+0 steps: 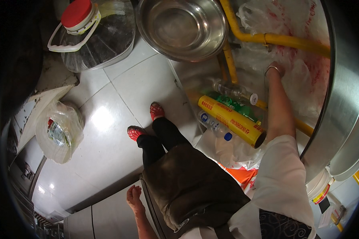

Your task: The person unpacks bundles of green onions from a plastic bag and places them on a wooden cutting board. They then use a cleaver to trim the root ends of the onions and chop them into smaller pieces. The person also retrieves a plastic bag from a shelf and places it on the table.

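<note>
My right hand (pixel 277 69) reaches in among clear plastic bags (pixel 305 74) with red print; its fingers are largely hidden, so whether it grips one is unclear. A bracelet circles that wrist. Near the same forearm lies a yellow cardboard tube (pixel 232 121), beside a green plastic bottle (pixel 236 106), a clear bottle with a white cap (pixel 236 91) and a clear bottle with a blue cap (pixel 214 125). My left hand (pixel 134 198) hangs over the lower left with fingers curled, and nothing shows in it.
A steel basin (pixel 182 30) stands at the top, near yellow pipes (pixel 281 41). Left of it is a large plastic jug (pixel 98 38) with a red cap. A bagged container (pixel 59 131) sits at the left. The steel rim (pixel 338 89) of a large round fixture curves along the right.
</note>
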A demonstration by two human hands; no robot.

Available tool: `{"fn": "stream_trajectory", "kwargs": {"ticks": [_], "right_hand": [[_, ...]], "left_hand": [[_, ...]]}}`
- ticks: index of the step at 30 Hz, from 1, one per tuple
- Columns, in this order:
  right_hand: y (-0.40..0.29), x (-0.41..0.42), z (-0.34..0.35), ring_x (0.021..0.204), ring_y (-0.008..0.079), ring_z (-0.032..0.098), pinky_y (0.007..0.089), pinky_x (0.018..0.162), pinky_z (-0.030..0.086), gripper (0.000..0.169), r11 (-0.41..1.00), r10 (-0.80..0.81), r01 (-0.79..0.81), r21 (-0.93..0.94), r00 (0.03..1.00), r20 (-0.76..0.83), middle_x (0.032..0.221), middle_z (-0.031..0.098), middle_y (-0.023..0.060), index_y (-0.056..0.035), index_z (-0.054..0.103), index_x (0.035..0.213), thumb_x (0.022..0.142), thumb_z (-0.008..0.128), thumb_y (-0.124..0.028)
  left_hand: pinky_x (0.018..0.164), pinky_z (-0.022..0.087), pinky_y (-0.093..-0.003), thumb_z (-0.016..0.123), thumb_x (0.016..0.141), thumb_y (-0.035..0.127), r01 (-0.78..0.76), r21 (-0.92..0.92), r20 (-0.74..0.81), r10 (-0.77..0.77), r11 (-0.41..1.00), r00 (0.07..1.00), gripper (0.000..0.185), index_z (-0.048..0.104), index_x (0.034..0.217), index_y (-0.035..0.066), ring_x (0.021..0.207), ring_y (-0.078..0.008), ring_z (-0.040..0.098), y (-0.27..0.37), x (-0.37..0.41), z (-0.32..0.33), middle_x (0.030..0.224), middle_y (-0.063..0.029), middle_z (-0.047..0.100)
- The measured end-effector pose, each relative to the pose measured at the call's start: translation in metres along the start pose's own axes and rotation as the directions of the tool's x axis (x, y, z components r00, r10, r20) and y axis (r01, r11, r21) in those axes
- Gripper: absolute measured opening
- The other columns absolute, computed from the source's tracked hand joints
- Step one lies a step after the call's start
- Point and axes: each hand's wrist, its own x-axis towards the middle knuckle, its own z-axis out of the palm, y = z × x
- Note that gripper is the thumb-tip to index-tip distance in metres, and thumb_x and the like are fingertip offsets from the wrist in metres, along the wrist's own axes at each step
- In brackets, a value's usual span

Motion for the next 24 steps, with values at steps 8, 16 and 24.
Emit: {"fn": "stream_trajectory", "kwargs": {"ticks": [8,16,24], "right_hand": [[-0.002,-0.033,0.036,0.109,0.0325,0.049,0.0393,0.09,0.04,0.041,0.868,-0.496,0.489,0.089,0.862,0.104,0.119,0.051,0.0188,-0.0055,0.049,0.12,0.084,0.048,-0.024],[0.036,0.015,0.039,0.1,0.035,0.053,0.0412,0.086,0.043,0.034,0.86,-0.473,0.477,-0.179,0.878,0.07,0.111,0.056,0.0193,-0.0031,0.059,0.107,0.083,0.052,-0.026],[0.021,-0.035,0.001,0.079,0.0332,0.062,0.0427,0.068,0.049,0.019,0.865,-0.276,0.3,-0.402,0.954,0.117,0.087,0.063,0.0188,0.0007,0.064,0.083,0.081,0.056,-0.016]], "left_hand": [[0.072,0.049,-0.0274,0.049,0.088,0.017,0.034,-0.016,-0.014,-0.034,0.999,0.999,0.024,0.054,0.103,-0.001,0.08,-0.0163,0.06,0.001,0.002,0.006,0.09,-0.0094,0.062],[0.07,0.048,-0.0268,0.051,0.088,0.018,0.071,-0.068,-0.013,-0.072,0.995,0.997,0.023,0.054,0.103,0.002,0.077,-0.0155,0.059,-0.01,0.003,0.005,0.087,-0.007,0.062],[0.069,0.048,-0.0273,0.05,0.088,0.019,0.058,-0.084,0.005,-0.058,0.995,0.998,0.023,0.054,0.104,0.003,0.078,-0.0157,0.059,-0.005,0.002,0.011,0.087,-0.0064,0.062]]}}
